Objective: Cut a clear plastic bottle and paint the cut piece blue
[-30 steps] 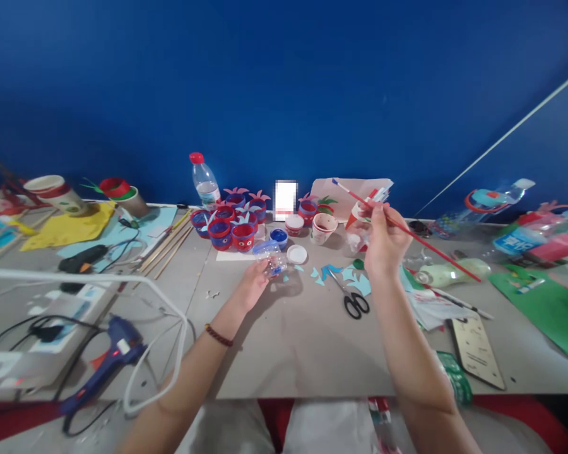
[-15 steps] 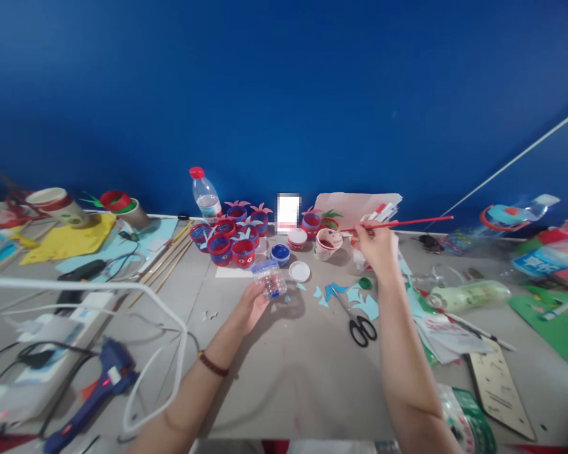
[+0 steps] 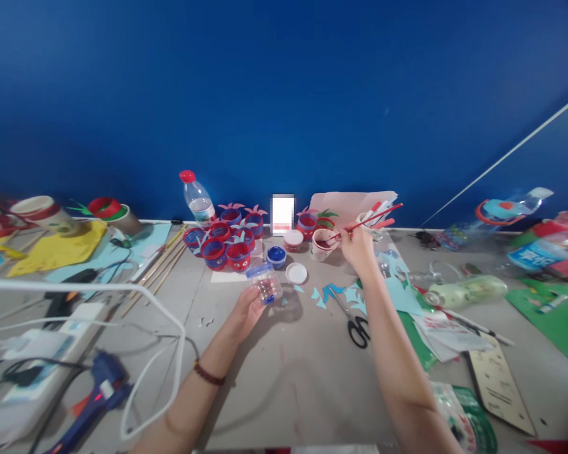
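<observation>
My left hand (image 3: 245,315) is closed around a clear plastic cup (image 3: 269,291), which looks like a cut bottle bottom with blue paint along its rim. It is held tilted above the table. My right hand (image 3: 358,249) pinches a thin red paintbrush (image 3: 382,214), whose bristle end reaches down into a paper cup (image 3: 319,255) with dark reddish contents. Between the hands stand an uncovered jar of blue paint (image 3: 276,253) and a pink jar with a white lid (image 3: 293,238). A loose white lid (image 3: 296,273) lies in front of them.
Several red and blue painted cups (image 3: 239,255) cluster at back left, beside a red-capped bottle (image 3: 196,198). Black-handled scissors (image 3: 358,331) and blue paper scraps lie near my right forearm. A hot glue gun (image 3: 101,394) and a power strip (image 3: 71,343) with cables occupy the left.
My right hand has moved left and slightly down. The paintbrush has tilted from nearly level above the paper cup to slanting down into it. My left hand still holds the clear cup.
</observation>
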### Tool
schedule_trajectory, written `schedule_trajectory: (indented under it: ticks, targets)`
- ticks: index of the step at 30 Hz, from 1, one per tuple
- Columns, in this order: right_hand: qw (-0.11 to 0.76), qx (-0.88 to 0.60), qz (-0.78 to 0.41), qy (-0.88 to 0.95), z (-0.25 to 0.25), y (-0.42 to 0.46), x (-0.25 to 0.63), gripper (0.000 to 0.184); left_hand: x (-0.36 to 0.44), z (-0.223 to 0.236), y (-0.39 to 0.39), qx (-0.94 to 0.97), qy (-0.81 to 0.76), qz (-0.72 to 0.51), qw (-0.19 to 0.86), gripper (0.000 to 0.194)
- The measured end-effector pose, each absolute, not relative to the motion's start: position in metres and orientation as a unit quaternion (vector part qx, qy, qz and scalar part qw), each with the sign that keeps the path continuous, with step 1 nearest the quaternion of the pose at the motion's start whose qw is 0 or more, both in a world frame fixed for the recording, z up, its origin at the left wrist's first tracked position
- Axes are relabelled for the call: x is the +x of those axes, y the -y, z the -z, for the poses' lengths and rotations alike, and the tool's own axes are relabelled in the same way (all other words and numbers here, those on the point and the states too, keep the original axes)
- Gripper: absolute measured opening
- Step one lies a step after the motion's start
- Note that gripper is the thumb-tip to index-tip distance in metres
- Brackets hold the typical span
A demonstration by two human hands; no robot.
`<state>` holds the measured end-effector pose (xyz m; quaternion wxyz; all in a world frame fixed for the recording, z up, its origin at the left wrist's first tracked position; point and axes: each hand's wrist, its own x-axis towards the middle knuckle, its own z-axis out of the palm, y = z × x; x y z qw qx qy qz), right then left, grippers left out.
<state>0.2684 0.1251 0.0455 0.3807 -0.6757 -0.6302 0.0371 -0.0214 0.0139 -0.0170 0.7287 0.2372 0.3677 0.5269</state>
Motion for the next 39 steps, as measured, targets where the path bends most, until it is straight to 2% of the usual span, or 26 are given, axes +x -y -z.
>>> schedule_trajectory:
  ticks: [19, 26, 33, 39]
  targets:
    - [0.350, -0.721, -0.072, 0.593, -0.054, -0.119, 0.259, 0.023, -0.024, 0.020, -0.013, 0.249, -0.366, -0.524, 0.728, 0.038]
    - [0.338, -0.727, -0.079, 0.593, -0.056, -0.119, 0.258, 0.022, -0.025, 0.023, -0.015, 0.253, -0.367, -0.522, 0.727, 0.045]
    - [0.363, -0.713, -0.066, 0.596, -0.052, -0.120, 0.261, 0.023, -0.024, 0.023, -0.014, 0.248, -0.359, -0.526, 0.730, 0.039]
    - [0.402, -0.686, -0.054, 0.603, -0.050, -0.121, 0.263, 0.031, -0.024, 0.020, -0.014, 0.238, -0.361, -0.528, 0.731, 0.038]
